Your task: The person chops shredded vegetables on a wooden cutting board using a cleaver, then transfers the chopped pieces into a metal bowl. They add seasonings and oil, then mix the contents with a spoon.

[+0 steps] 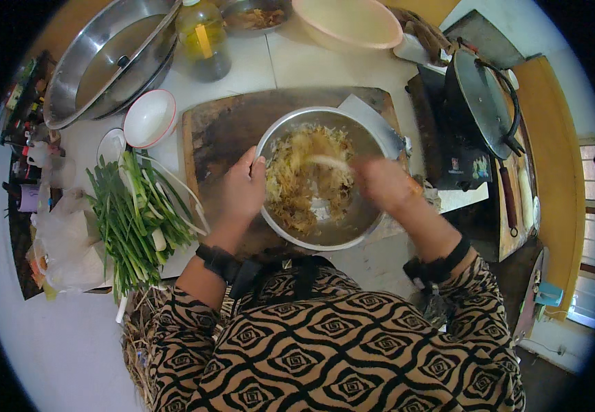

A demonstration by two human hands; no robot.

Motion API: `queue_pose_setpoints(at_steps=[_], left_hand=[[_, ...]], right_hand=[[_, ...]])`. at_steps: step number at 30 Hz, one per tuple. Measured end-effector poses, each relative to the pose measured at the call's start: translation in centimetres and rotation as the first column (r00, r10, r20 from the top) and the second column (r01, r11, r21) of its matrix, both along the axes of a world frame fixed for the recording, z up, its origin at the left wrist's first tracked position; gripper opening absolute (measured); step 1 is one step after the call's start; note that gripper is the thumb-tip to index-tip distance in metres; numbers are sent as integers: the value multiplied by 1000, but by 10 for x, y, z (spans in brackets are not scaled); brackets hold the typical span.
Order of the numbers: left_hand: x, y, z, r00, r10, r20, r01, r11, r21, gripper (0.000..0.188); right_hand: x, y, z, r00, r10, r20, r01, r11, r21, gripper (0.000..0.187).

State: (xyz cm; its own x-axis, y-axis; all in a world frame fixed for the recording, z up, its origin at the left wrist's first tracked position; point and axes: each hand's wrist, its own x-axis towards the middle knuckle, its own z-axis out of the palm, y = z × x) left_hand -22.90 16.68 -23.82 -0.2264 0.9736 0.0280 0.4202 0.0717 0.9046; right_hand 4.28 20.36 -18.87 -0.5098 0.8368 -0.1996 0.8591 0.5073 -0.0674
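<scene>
A wide stainless steel bowl [352, 237] holds a shredded, pale-and-brown food mixture [290, 165]. It stands over a worn wooden cutting board [218, 130]. My left hand [246, 185] grips the bowl's left rim, thumb at the top edge. Over the right side of the bowl, my right hand [387, 184] is closed around a pale utensil [328, 162] whose end reaches into the mixture. Motion smears both the hand and the utensil, so its exact kind does not show. Part of a flat metal cleaver blade [366, 113] sticks out behind the bowl.
Green onions [139, 213] lie left of the board beside a white red-rimmed bowl [150, 118]. Behind are a large metal basin [71, 103], an oil bottle [205, 41] and a pinkish plastic basin [345, 24]. A dark pan [479, 103] rests on the stove [442, 137] at right.
</scene>
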Motion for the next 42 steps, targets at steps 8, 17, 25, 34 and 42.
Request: queue_pose_setpoints(at_steps=[8, 17, 25, 34, 42], left_hand=[[-1, 0, -3, 1000, 0, -27, -2, 997, -78, 33], [1, 1, -3, 998, -27, 61, 29, 999, -22, 32], [4, 2, 4, 999, -5, 52, 6, 999, -31, 30], [2, -1, 4, 997, -11, 76, 17, 996, -86, 27], [0, 1, -9, 1000, 16, 7, -16, 1000, 20, 31]], right_hand=[[-54, 7, 8, 980, 114, -165, -153, 956, -251, 18], [-25, -40, 12, 998, 52, -37, -60, 963, -262, 14], [-4, 15, 0, 967, -248, 53, 245, 968, 52, 12], [-4, -42, 60, 940, 286, 185, -235, 938, -254, 10], [8, 13, -12, 980, -146, -137, 144, 989, -24, 14]])
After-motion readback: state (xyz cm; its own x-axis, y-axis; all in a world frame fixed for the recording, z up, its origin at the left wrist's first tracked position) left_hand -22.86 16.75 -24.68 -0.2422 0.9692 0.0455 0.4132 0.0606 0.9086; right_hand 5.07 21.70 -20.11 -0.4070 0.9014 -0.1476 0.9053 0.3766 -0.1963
